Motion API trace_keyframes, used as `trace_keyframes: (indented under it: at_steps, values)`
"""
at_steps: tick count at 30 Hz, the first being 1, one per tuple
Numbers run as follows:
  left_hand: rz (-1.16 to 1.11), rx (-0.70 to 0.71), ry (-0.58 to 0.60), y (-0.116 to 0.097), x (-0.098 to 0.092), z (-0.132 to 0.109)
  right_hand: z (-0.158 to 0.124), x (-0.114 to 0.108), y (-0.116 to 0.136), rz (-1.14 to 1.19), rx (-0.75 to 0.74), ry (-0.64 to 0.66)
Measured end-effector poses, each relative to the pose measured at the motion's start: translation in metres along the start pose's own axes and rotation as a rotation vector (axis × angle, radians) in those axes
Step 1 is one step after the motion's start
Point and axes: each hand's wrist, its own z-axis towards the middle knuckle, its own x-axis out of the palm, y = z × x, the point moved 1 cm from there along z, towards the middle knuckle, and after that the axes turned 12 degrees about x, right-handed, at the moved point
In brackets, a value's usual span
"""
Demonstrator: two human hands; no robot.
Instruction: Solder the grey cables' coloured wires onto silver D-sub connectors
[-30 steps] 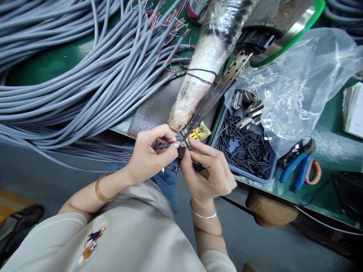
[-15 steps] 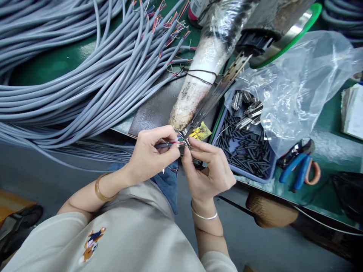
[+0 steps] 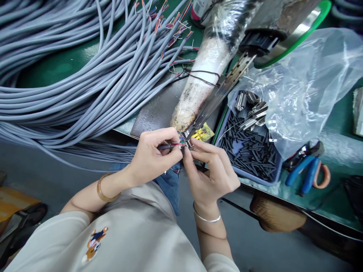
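Observation:
My left hand [image 3: 154, 155] is closed in a pinch on thin coloured wires [image 3: 178, 144] at the end of a grey cable. Close by on the right, the fingertips of my right hand [image 3: 212, 170] pinch a small metal connector [image 3: 189, 144], partly hidden by the fingers. The wire ends meet the connector between both hands. Just above them, the lower end of a soldering iron [image 3: 208, 104] with a perforated metal shaft points down at the work. A yellow piece [image 3: 203, 132] lies just behind my right fingertips.
Many grey cables [image 3: 93, 87] with stripped coloured ends spread over the left of the green bench. A plastic-wrapped white tube [image 3: 195, 85] slants down beside the iron. To the right are a blue tray [image 3: 255, 180] of black sleeves and metal connectors, a clear bag [image 3: 309, 87] and blue-handled cutters [image 3: 307, 173].
The view has shifted slightly, so the bench and hands appear a little farther right. Both hands keep their pinch, and the wires and connector stay together under the iron.

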Motion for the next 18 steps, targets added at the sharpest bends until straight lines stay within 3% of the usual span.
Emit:
trace_keyframes:
  at_steps: [7,18]
  values:
    - [0.026,0.112,-0.027,-0.005,-0.001,0.002,0.003,-0.003,0.008,-0.04,0.0,-0.006]
    - [-0.098,-0.145,0.051,0.001,0.001,-0.003,-0.008,-0.005,0.0,-0.071,-0.091,0.033]
